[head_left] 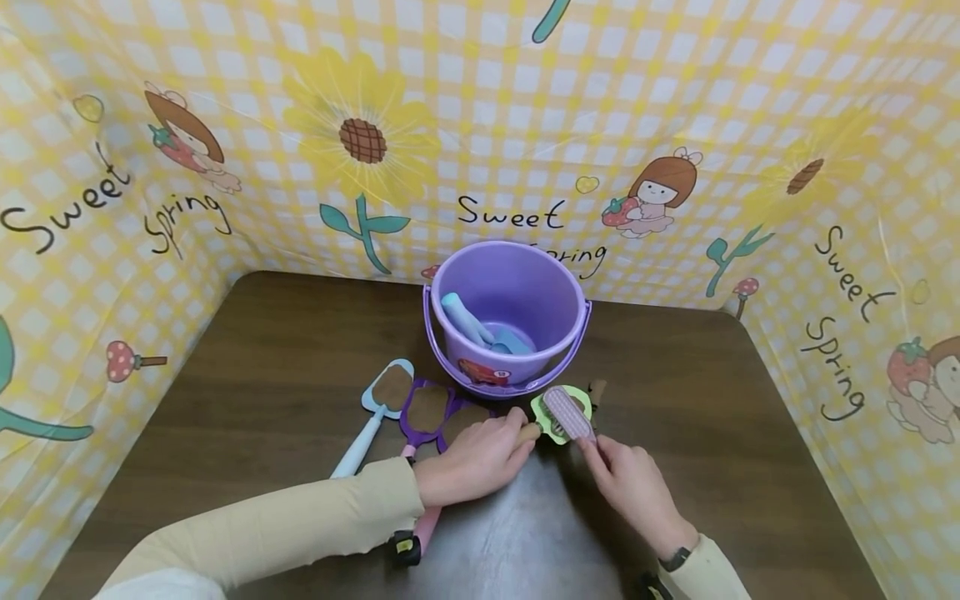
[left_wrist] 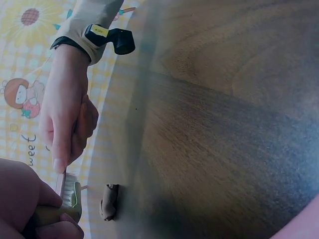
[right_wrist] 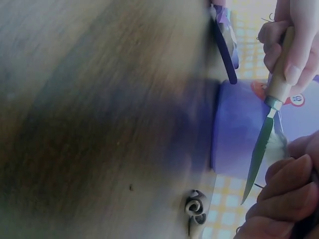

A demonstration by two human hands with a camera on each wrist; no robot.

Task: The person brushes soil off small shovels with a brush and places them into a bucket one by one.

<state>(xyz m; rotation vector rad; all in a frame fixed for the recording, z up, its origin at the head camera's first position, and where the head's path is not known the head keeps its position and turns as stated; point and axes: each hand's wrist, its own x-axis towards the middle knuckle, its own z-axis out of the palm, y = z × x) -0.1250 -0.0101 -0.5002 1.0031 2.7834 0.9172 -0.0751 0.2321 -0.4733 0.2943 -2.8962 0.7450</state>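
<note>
My left hand point(head_left: 480, 458) grips the wooden handle point(right_wrist: 284, 74) of a small green garden trowel point(head_left: 538, 408), its blade pointing right in the head view. In my right hand point(head_left: 637, 487) is a brush with a pale purple back point(head_left: 567, 414), pinched near its end. Its bristles point(left_wrist: 71, 184) face down onto the trowel's blade, and the brush back covers part of that blade. In the right wrist view the blade point(right_wrist: 259, 157) appears edge-on, while the fingers of my right hand point(right_wrist: 286, 199) curl at the lower right.
Behind the hands stands a purple bucket point(head_left: 480, 367) with a light blue tool point(head_left: 467, 321) inside. A light blue shovel point(head_left: 363, 442) and purple shovels point(head_left: 408, 417), with brown patches on their blades, lie left. A small rolled brown piece point(left_wrist: 109, 201) rests beside the trowel on the table point(head_left: 712, 417).
</note>
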